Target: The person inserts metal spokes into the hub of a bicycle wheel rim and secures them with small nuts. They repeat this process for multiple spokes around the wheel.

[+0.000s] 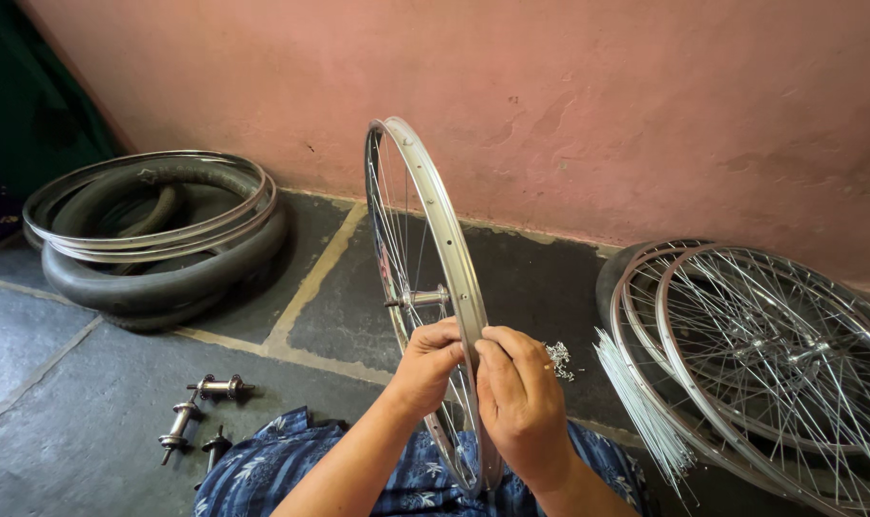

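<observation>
Far left, floor: stack of bare rims [148,206] on black tyres [167,278], lying flat nr pink wall [598,96].
Lower left, floor: three metal hubs [200,416], loose, close together on grey stone floor [52,383].
Centre: bicycle wheel [433,201], silver rim, upright, edge-on to camera; thin spokes run to hub w/ axle [418,298]; lower rim sits over lap in blue patterned cloth [272,460].
Left hand [425,366]: closed, fingers curled on left side of rim at its lower part, thumb on rim edge.
Right hand [519,397]: closed, fingers pinched at rim's right side, touching left hand's fingertips; whether smth small is pinched btwn them, cannot tell.
Right of hands, floor: small heap of shiny nipples [558,359], just beside right hand in view.
Right, floor: bundle of loose spokes [641,412], fanned out.
Far right: spoked wheels [770,364], laid overlapping, leaning low nr wall.
</observation>
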